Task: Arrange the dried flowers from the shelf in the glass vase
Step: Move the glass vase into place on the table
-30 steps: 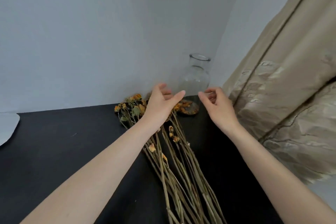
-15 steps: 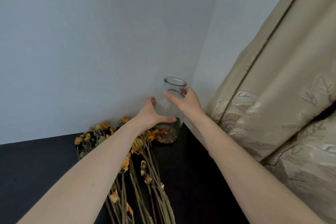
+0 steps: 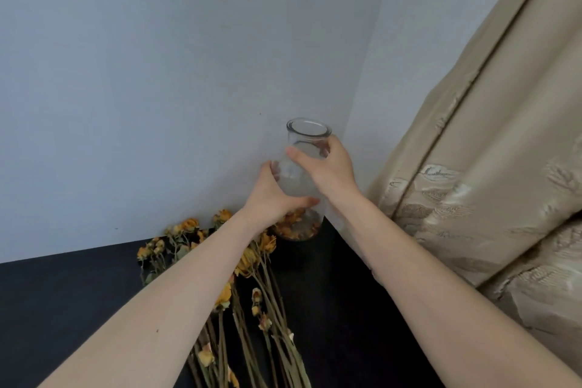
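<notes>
A clear glass vase [image 3: 307, 132] with a wide round mouth stands in the corner at the back of the black shelf [image 3: 63, 293]. My right hand [image 3: 327, 170] grips its neck just under the rim. Around the lower left of its belly, my left hand [image 3: 274, 195] is wrapped. Dried flowers [image 3: 252, 264] with orange-yellow heads and long pale stems lie flat on the shelf, heads toward the wall, stems running to the bottom edge under my left forearm. Some dried petals show through the vase's base.
Pale grey walls meet in a corner right behind the vase. A beige embroidered curtain [image 3: 472, 183] hangs close on the right, reaching down to the shelf's right side.
Both hands reached forward from above the flowers to the vase and closed on it, the right on the neck, the left on the belly. The view tilted up and moved closer.
</notes>
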Available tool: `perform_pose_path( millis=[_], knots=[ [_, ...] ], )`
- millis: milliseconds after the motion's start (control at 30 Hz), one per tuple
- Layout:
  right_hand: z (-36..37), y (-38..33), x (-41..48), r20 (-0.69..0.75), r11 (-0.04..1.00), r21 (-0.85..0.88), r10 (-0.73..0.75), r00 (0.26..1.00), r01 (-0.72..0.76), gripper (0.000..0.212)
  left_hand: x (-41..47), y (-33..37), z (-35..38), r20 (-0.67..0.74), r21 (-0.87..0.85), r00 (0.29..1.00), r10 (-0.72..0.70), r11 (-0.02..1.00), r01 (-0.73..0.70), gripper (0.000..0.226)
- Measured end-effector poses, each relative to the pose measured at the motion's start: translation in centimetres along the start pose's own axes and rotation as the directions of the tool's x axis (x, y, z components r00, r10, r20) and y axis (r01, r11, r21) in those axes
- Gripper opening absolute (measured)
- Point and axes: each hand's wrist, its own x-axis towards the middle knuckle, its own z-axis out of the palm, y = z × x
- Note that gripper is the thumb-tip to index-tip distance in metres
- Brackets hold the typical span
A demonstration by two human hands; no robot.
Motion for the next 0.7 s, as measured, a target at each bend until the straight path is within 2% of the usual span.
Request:
perform_pose_path(
  millis=[167,267,467,700],
  knots=[
    [-0.4,-5.8,-1.2,0.014,0.991,0.048,-0.122,0.992,0.121,0.043,-1.7,3.9,-3.1,-0.108,0.057,0.987,0.118,0.992,-0.112,0.117],
    [0.3,-9.2,-2.8,0.034,0.986,0.108,-0.129,0.991,0.125,0.045,-4.4,5.8,-6.0,-0.146,0.085,0.977,0.158,0.986,-0.147,0.116],
    [3.1,-14.4,-8.8,0.154,0.971,0.217,-0.131,0.979,0.096,0.039,-12.4,7.1,-11.9,-0.288,0.133,0.949,0.125,0.987,-0.089,0.088],
    [6.3,-17.3,-17.8,0.302,0.954,0.296,-0.147,0.942,0.054,0.044,-23.4,5.7,-16.7,-0.391,0.137,0.919,0.057,0.991,-0.003,0.092]
  ],
)
